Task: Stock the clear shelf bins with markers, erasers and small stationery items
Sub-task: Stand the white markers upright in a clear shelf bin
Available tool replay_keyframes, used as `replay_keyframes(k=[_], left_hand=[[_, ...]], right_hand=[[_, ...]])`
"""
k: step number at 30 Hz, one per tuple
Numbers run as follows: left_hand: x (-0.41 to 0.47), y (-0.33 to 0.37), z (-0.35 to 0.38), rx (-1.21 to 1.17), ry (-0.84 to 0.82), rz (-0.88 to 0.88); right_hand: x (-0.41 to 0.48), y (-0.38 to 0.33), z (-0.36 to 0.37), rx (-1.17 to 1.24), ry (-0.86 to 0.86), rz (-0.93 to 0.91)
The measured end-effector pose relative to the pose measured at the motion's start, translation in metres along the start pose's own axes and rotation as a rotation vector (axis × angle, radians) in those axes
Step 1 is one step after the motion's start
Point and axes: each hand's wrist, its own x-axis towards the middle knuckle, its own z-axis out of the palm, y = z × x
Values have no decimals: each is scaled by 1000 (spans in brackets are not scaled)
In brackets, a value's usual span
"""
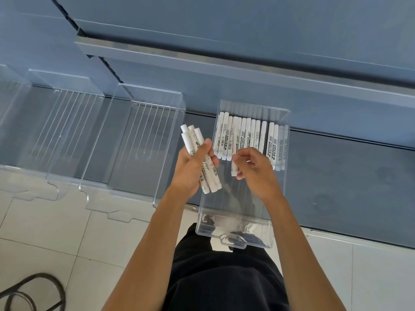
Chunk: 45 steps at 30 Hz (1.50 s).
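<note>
1. The left hand (193, 163) has its fingers and thumb wrapped round a bundle of white markers (207, 173). The capped ends fan out above the fist and the other ends stick out below it.
2. The right hand (254, 169) has its fingers curled, and its fingertips pinch a single marker (234, 170). This marker sits lower than the others in the row.
3. The right hand is over a clear bin (279, 194), while the left hand and its bundle hover just beside the bin's left wall.
4. A row of white markers (249, 135) lies side by side across the far end of that bin, with printed labels facing up. The near half of the bin is bare.
5. The bin rests on a blue-grey shelf (348, 176), and its front lip juts out over the edge.
6. To the left stand a second clear bin (150, 89) and a third clear bin (58, 74), with nothing visible in either.
7. Below are pale floor tiles (45, 232) and a black cable (54, 286).
</note>
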Motion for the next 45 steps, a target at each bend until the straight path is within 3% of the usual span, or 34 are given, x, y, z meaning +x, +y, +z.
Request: replay_keyframes(k=[7, 15, 20, 26, 33, 39, 45], left_hand=[[19, 5, -7, -91, 25, -63], [47, 19, -7, -139, -176, -100], [61, 23, -2, -116, -225, -156], [73, 21, -2, -278, -251, -275], [74, 22, -6, -245, -310, -278], [67, 22, -4, -186, -302, -205], [53, 23, 3, -170, -233, -185]], right_hand=[[22, 6, 11, -37, 106, 64], [53, 14, 24, -168, 222, 111], [71, 11, 40, -258, 321, 70], [78, 17, 52, -324, 380, -9], [81, 28, 53, -396, 424, -73], [80, 19, 43, -304, 290, 59], [48, 16, 43, -53, 292, 46]])
